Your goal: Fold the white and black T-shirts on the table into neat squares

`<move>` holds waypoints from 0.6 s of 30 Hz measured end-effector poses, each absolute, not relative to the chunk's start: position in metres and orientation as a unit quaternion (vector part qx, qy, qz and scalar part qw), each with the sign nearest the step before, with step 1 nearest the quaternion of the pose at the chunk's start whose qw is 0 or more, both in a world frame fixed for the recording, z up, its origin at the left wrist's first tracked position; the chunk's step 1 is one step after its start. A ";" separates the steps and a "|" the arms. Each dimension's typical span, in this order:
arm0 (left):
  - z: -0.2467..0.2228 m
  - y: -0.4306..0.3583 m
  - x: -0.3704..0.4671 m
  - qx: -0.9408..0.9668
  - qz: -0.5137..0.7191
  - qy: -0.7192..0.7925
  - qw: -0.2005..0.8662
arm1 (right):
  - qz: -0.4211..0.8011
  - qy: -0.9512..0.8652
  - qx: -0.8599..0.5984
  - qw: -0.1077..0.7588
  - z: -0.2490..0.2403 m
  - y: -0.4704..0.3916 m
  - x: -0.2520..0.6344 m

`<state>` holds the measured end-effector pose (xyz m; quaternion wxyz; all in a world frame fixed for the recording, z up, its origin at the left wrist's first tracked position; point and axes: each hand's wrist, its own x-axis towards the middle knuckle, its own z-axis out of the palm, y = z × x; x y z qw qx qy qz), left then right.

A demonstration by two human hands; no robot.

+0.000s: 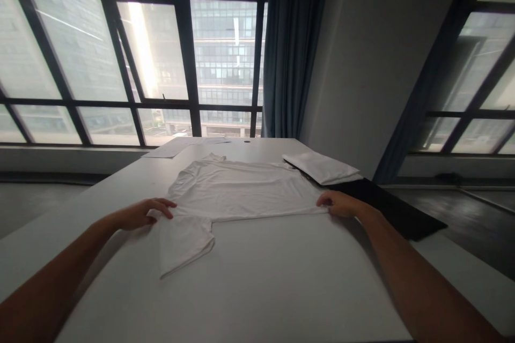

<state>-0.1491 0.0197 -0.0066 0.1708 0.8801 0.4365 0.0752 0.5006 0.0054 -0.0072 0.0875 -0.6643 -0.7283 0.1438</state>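
A white T-shirt (249, 187) lies sideways on the white table, with one sleeve stretching toward the near left. My left hand (147, 213) is at its left side, fingers closed on the fabric near the top of that sleeve. At the shirt's right end, my right hand (340, 204) pinches the near corner of the cloth between thumb and fingers. The shirt's near edge runs nearly straight between the sleeve and my right hand. Small wrinkles show across the fabric.
A folded white cloth (324, 167) rests partly on a black flat sheet (386, 206) at the table's right edge. White paper (171, 147) lies at the back left of the table (257, 284). Windows, a blue curtain (293, 48) and a pillar stand beyond.
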 end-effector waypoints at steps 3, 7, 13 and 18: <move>-0.008 0.022 -0.142 0.887 0.102 0.430 0.134 | 0.124 -0.735 -0.657 0.113 -0.008 0.005 0.502; 0.005 0.013 -0.126 0.878 0.168 0.419 0.158 | 0.123 -0.749 -0.628 0.170 0.000 0.002 0.504; 0.032 -0.004 -0.119 0.840 0.176 0.417 0.298 | 0.207 -0.733 -0.620 0.187 0.012 -0.006 0.513; 0.046 -0.025 -0.119 0.798 0.144 0.521 0.268 | 0.263 -0.726 -0.627 0.105 0.024 -0.016 0.520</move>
